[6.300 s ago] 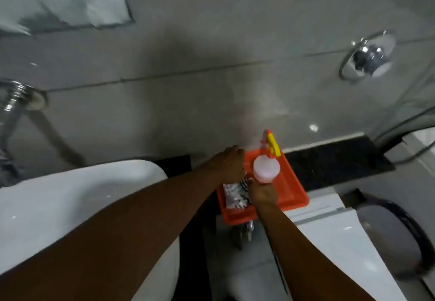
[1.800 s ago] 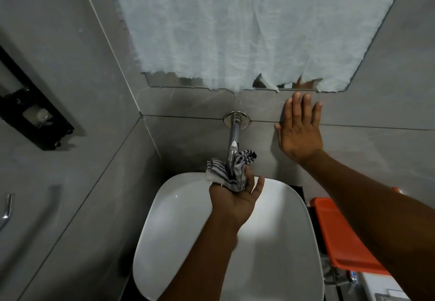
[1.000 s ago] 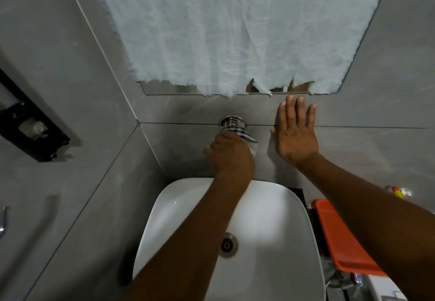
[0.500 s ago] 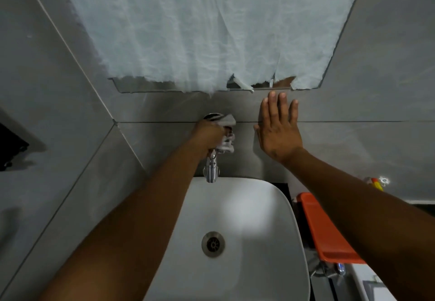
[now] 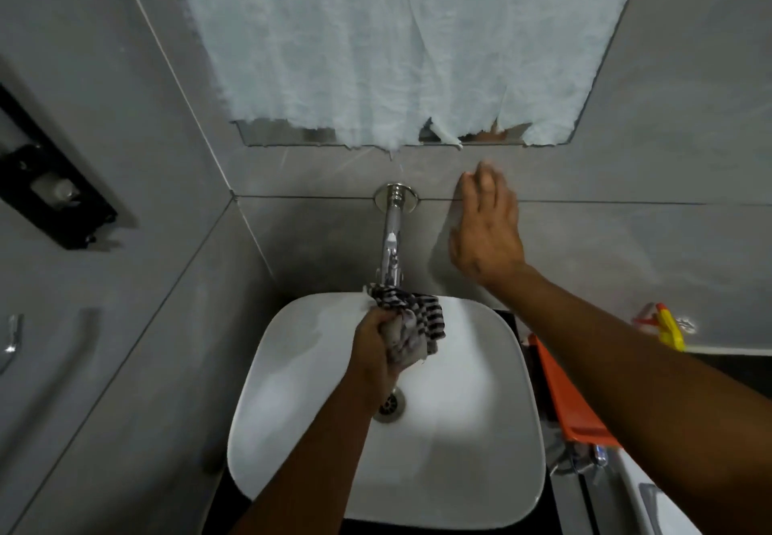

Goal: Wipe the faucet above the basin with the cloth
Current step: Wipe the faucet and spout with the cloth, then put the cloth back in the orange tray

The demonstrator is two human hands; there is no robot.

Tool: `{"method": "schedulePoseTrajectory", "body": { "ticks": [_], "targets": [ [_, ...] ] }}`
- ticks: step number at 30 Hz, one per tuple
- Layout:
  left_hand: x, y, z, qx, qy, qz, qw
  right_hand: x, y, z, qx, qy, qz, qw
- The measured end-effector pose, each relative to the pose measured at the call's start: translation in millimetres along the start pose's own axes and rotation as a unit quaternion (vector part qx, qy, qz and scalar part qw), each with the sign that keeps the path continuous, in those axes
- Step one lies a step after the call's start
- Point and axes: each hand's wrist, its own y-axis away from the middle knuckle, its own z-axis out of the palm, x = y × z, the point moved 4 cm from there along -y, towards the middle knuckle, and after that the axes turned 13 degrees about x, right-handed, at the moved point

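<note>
A chrome faucet (image 5: 391, 233) juts from the grey wall above the white basin (image 5: 480, 430). My left hand (image 5: 374, 350) grips a bunched black-and-white striped cloth (image 5: 411, 321), whose top edge touches the faucet's outlet end. The spout above the cloth is bare and shiny. My right hand (image 5: 486, 233) rests flat on the wall tile just right of the faucet, fingers apart, holding nothing.
A mirror covered by white sheeting (image 5: 397, 41) hangs above. An orange tray (image 5: 564, 392) sits right of the basin, with a yellow-and-red spray nozzle (image 5: 668, 325) behind it. A black wall fixture (image 5: 50, 196) is on the left wall. The drain (image 5: 390, 403) lies under my left wrist.
My left hand slid the cloth from the faucet's wall base down the spout to its outlet end. My right hand stayed on the wall.
</note>
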Motion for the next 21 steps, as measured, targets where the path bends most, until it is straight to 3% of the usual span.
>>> {"method": "schedulePoseTrajectory", "body": {
  "ticks": [2,4,6,9,12,15,16,18,21],
  "targets": [
    [-11.4,-1.0,1.8,-0.020,0.104,-0.048,0.993,-14.4,25.3,5.7,-0.094,-0.121,0.053,0.987],
    [-17.9,-2.3,6.9,-0.036,0.146,-0.065,0.987,-28.6,58.4,14.5,-0.245,-0.211,0.142,0.936],
    [-23.9,-3.3,11.0,-0.013,0.144,-0.073,0.987,-32.2,87.1,16.1,-0.311,-0.237,0.192,0.900],
    [-33.0,-6.1,23.9,0.011,0.076,-0.109,0.991,-7.5,112.5,13.7,-0.309,-0.285,0.258,0.870],
    [-34.9,-17.2,47.3,0.032,-0.038,-0.095,0.994,43.2,128.5,3.0,-0.250,-0.356,0.382,0.815],
    [-44.0,-29.4,90.5,-0.009,-0.158,-0.075,0.985,94.0,149.1,-8.9,-0.197,-0.431,0.492,0.730],
    [-50.0,-35.0,107.2,-0.013,-0.253,-0.046,0.966,110.1,157.9,-11.1,-0.184,-0.444,0.529,0.699],
    [-65.7,-49.1,143.3,-0.017,-0.449,0.031,0.893,144.5,177.4,-12.0,-0.151,-0.450,0.583,0.659],
    [-104.2,-75.5,199.2,-0.083,-0.589,0.106,0.797,190.0,218.8,2.2,-0.121,-0.451,0.654,0.595]
  ]
}}
